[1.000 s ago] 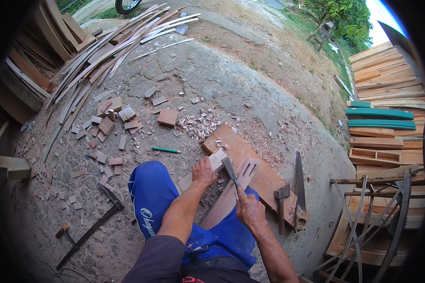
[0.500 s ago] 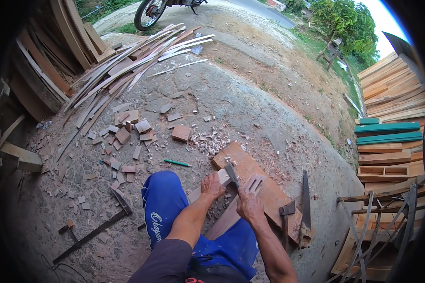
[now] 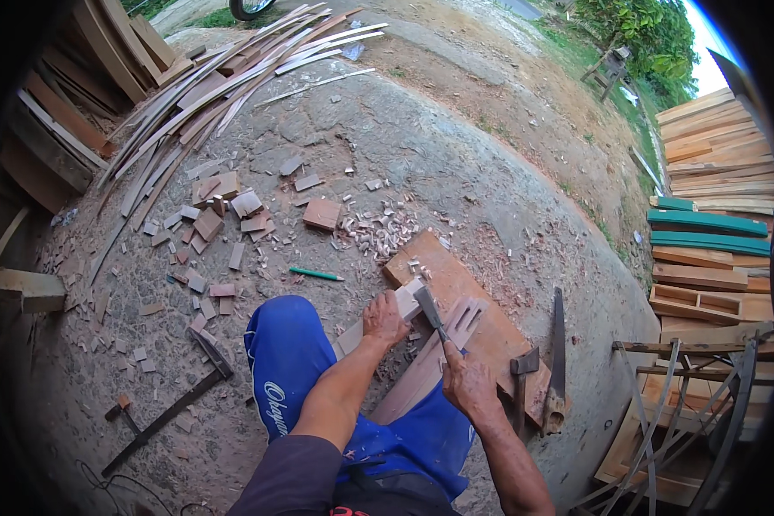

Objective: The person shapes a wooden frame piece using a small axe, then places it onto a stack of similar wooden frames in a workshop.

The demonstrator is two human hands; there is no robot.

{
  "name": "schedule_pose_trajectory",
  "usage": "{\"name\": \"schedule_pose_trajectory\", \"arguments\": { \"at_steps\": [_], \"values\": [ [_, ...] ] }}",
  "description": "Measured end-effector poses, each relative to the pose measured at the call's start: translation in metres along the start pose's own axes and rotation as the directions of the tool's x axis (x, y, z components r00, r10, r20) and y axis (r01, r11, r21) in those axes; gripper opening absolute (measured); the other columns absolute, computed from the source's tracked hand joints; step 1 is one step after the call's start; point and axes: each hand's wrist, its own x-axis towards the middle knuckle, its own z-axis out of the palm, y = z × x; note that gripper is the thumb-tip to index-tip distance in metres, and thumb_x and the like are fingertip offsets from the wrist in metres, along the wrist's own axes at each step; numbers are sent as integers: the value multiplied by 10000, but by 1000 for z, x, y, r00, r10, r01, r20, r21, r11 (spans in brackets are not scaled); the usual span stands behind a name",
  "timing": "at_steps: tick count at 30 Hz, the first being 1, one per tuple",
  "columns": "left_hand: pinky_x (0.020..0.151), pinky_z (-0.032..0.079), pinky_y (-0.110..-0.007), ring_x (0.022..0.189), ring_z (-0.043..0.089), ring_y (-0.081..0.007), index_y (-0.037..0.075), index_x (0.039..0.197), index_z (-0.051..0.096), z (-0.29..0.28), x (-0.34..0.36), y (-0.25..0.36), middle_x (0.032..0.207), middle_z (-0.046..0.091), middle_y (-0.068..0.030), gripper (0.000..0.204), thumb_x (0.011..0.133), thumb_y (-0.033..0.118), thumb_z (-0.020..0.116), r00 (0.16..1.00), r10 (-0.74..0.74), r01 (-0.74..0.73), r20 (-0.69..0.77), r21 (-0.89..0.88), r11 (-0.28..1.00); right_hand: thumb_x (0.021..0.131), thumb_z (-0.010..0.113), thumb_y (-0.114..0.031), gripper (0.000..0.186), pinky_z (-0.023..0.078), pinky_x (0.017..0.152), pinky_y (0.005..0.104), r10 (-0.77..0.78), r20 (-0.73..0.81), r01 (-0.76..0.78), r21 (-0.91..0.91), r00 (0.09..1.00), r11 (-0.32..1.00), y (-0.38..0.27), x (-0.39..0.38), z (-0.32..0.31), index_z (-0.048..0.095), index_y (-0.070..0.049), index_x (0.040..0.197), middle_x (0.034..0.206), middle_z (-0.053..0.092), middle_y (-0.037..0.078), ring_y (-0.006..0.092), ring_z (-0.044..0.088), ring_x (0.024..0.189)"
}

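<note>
Left hand point(image 3: 386, 322) is closed on a pale wood piece point(image 3: 409, 299), gripped near its far end. Right hand point(image 3: 469, 383), apart from the left, is clenched round the handle of a flat-bladed tool point(image 3: 431, 310); the blade lies at the piece's far end, contact not determinable. Between the hands, a slotted timber point(image 3: 425, 368) slants onto a brown board point(image 3: 437, 265), which lies beyond them. Right of the right hand: a short-handled tool point(image 3: 525, 363) with a metal head, then a handsaw point(image 3: 558, 344). Ahead-left of the left hand: a green pencil point(image 3: 316, 273); farther out, wood shavings point(image 3: 373, 237) and a reddish block point(image 3: 322, 214).
</note>
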Motion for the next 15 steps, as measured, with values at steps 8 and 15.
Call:
{"name": "schedule_pose_trajectory", "arguments": {
  "at_steps": [8,15],
  "values": [
    [963,473,-510,1133,600,-369,48,1239,455,0,-1,4,1172,590,-176,701,694,299,819,1000,-9,10,23,-5,1000,985,499,-296,401,536,738,572,4,-31,-3,30,1000,1000,-4,27,9,521,-195,1373,951,643,287,479,673,845],
    [954,477,-508,1119,609,-370,48,1225,467,-1,0,3,1164,595,-178,702,686,320,825,1000,-13,13,-4,32,999,940,541,-271,447,514,731,594,-25,-37,27,59,999,998,8,21,2,560,-156,1372,895,679,292,488,672,828]
  ]
}}
